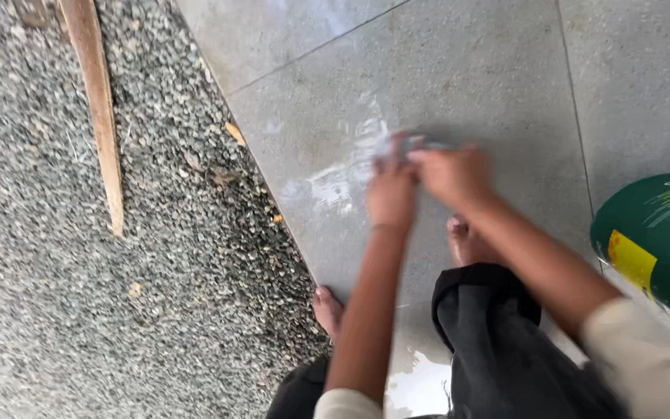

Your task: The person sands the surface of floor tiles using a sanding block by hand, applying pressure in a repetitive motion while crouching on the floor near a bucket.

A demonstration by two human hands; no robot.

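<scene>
Both my hands are held together low over a wet grey floor tile (pixel 474 70). My left hand (pixel 391 190) and my right hand (pixel 453 174) are blurred with motion and meet around a small pale grey thing (pixel 428 144) that shows just past the fingertips. What that thing is cannot be told. A wet shiny patch (pixel 343 182) lies on the tile just left of the hands. My bare feet (pixel 327 309) and dark trousers (pixel 490 334) show below the forearms.
A green bucket with a yellow label (pixel 657 244) lies tilted at the right edge. Loose gravel (pixel 79 295) covers the ground on the left, up to the tile edge. A long wooden strip (pixel 101 109) lies on the gravel.
</scene>
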